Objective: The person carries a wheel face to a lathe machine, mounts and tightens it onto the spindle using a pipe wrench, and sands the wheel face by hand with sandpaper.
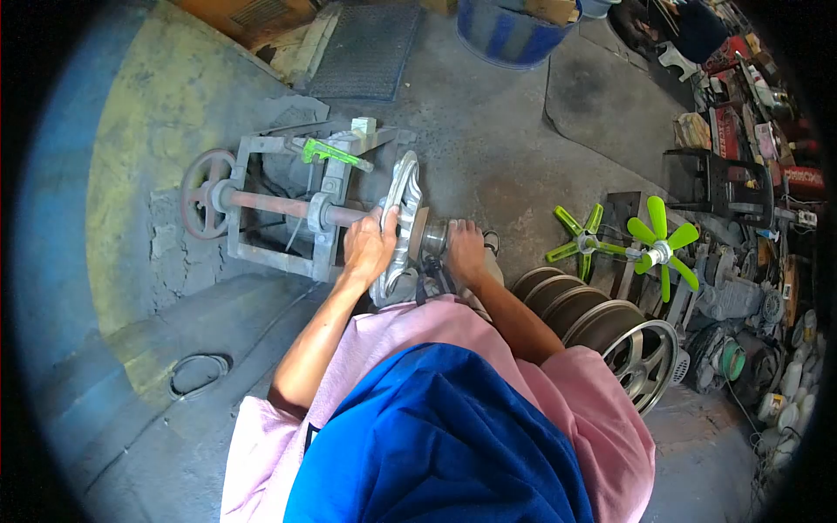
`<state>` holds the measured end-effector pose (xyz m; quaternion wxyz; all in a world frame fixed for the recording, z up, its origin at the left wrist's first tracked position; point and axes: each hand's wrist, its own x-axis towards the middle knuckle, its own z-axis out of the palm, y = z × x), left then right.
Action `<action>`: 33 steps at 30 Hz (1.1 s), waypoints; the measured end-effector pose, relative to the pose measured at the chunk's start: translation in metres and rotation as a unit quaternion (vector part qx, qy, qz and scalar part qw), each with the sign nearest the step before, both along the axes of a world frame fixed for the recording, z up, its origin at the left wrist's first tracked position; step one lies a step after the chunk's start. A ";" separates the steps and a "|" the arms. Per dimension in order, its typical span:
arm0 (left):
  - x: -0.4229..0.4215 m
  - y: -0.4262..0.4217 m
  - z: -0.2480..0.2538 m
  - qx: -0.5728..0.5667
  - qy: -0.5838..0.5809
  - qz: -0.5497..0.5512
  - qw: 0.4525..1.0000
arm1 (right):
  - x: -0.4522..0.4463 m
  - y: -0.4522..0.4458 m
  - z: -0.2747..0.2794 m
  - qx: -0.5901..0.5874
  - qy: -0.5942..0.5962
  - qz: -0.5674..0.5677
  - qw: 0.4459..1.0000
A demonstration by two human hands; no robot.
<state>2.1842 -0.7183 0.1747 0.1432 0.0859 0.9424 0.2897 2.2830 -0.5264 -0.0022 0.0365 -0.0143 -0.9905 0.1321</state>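
Note:
My left hand (370, 246) is closed on the near face of a silver metal wheel (403, 196), seen almost edge-on with a wavy, shiny rim. The wheel stands upright at the end of a reddish shaft (270, 204); whether it is fixed to the shaft is hidden by my hand. My right hand (466, 251) is at the wheel's other side, fingers curled beside a shiny cylindrical part (434, 235). What those fingers grip cannot be made out. A bright green pipe wrench (336, 154) lies on the grey metal frame (277, 260) that carries the shaft.
A red-brown handwheel (209, 193) sits on the shaft's left end. Several wheel rims (602, 322) lie in a row at my right, near a green fan (661, 246) and a green star-shaped part (586, 242). A blue tub (501, 37) stands ahead; clutter lines the right side.

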 end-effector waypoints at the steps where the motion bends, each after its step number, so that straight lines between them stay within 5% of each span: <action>1: 0.002 0.005 -0.005 0.000 0.000 -0.001 1.000 | -0.001 0.002 -0.007 -0.028 -0.024 0.004 0.999; 6: 0.002 0.012 -0.020 0.022 0.090 0.031 0.995 | -0.021 0.023 -0.011 -0.092 -0.135 0.041 0.986; 7: 0.002 0.011 -0.020 0.029 0.095 0.020 0.995 | -0.036 0.032 -0.009 -0.158 -0.316 0.063 0.933; 9: 0.011 0.007 -0.025 0.035 0.098 0.023 0.994 | -0.063 0.047 -0.002 -0.221 -0.480 0.087 0.845; 11: 0.021 0.004 -0.019 0.055 0.117 0.033 0.991 | -0.083 0.054 0.007 -0.377 -0.649 0.073 0.657; 13: 0.028 -0.003 -0.029 0.063 0.129 0.034 0.989 | -0.085 0.052 0.014 -0.345 -0.668 0.077 0.655; 16: 0.030 -0.005 -0.031 0.054 0.127 0.027 0.990 | -0.074 0.066 0.014 -0.466 -0.589 0.098 0.653; 19: 0.024 0.000 -0.023 0.048 0.130 0.025 0.990 | -0.073 0.053 -0.010 -0.356 -0.604 0.104 0.705; 20: 0.020 0.002 -0.020 0.052 0.130 0.029 0.990 | -0.060 0.050 -0.042 -0.240 -0.472 0.150 0.835; 23: 0.003 0.012 -0.016 0.024 0.086 0.027 0.996 | -0.032 0.032 -0.016 -0.071 -0.376 0.185 0.905; 25: -0.008 0.020 -0.016 0.006 0.068 0.040 0.997 | -0.011 0.010 0.010 -0.022 -0.231 0.034 0.972; 29: -0.030 0.029 -0.023 -0.005 0.043 0.040 0.998 | -0.004 -0.001 -0.024 0.002 -0.094 -0.010 0.996; 33: -0.038 0.034 -0.021 0.011 0.033 0.048 0.998 | -0.020 0.020 -0.026 -0.075 -0.210 0.007 0.975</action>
